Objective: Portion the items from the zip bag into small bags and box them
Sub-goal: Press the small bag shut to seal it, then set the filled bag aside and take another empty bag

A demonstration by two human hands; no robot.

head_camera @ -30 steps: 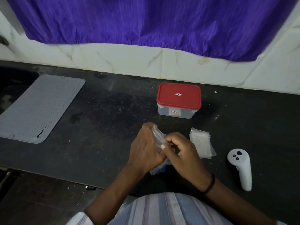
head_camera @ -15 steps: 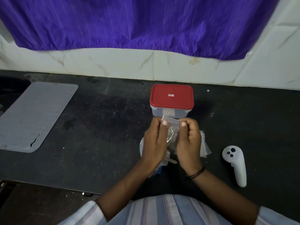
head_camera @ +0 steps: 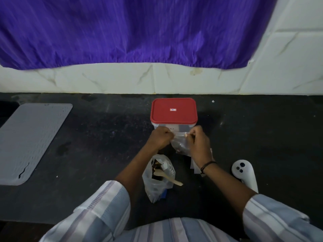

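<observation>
Your left hand point(head_camera: 160, 139) and right hand point(head_camera: 198, 142) fingers pinch the small bag's point(head_camera: 180, 143) top edge, at 6 o'clock from the box point(head_camera: 173, 111); it looks thin, soft, slippery; hold the corners.

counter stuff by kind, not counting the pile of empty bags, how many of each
Red-lidded clear plastic box: 1
Small clear plastic bag held in both hands: 1
Large clear zip bag with a wooden spoon in it: 1
Grey ribbed silicone mat: 1
White handheld controller: 1
Total: 5
</observation>
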